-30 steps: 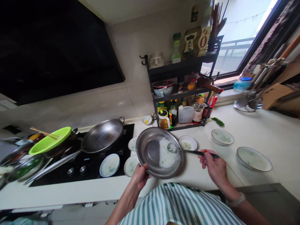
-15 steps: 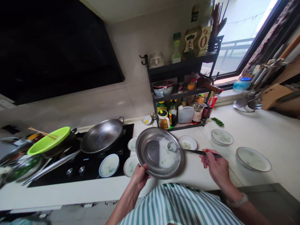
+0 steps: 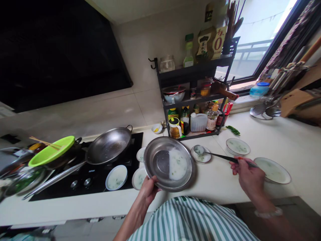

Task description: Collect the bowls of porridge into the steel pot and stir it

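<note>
My left hand (image 3: 149, 189) grips the near-left rim of a steel basin (image 3: 157, 164), which is tilted so its white liquid with green bits (image 3: 178, 164) pools on the right side. In my right hand (image 3: 249, 174) is the dark handle of a ladle (image 3: 200, 150). The ladle's bowl, with pale liquid and greens in it, is over a small white bowl (image 3: 205, 159) just right of the basin. That small bowl has some of the same liquid inside. Behind my right hand stands a wide bowl (image 3: 273, 170) of white soup, partly covered by the hand.
Filled bowls include one on the counter (image 3: 237, 146) at right and one on the hob's edge (image 3: 116, 177). A wok (image 3: 109, 146) sits on the black stove, its long handle pointing left. Behind the basin stands a black spice rack (image 3: 193, 103). A green colander (image 3: 52, 152) is far left.
My right hand has moved right, taking the ladle out of the basin and over the small white bowl. My left hand and the basin have barely shifted.
</note>
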`<action>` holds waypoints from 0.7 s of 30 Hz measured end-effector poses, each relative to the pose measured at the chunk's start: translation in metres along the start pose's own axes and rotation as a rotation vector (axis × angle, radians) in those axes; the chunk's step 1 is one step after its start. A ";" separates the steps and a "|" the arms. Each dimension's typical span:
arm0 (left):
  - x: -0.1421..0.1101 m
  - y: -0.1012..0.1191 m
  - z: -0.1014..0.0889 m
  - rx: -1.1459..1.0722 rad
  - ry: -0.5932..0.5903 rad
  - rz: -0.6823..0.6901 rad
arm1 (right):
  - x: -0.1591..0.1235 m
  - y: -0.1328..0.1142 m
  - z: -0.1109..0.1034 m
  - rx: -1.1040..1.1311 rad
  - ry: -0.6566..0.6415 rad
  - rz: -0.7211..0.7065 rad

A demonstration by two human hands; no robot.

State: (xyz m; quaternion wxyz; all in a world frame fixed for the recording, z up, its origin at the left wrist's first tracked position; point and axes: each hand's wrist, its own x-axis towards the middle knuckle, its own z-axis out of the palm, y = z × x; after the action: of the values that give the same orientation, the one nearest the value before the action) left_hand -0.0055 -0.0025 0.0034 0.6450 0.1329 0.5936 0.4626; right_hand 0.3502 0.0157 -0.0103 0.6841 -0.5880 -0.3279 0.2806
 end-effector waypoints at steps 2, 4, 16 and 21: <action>0.000 -0.001 -0.001 0.003 -0.007 0.008 | 0.000 0.003 -0.003 -0.072 -0.007 -0.027; 0.001 -0.001 -0.002 0.004 -0.007 0.008 | -0.003 0.006 -0.004 -0.163 -0.031 -0.076; 0.000 0.001 -0.003 -0.018 -0.008 0.013 | -0.018 -0.006 -0.020 -0.427 -0.386 -0.692; -0.001 0.001 -0.001 -0.011 0.029 0.001 | -0.022 0.003 -0.019 -0.430 -0.315 -0.479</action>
State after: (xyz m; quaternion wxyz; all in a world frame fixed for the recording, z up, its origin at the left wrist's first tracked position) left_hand -0.0066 -0.0027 0.0046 0.6367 0.1227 0.6004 0.4681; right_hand 0.3510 -0.0120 -0.0178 0.5321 -0.5745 -0.6094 0.1241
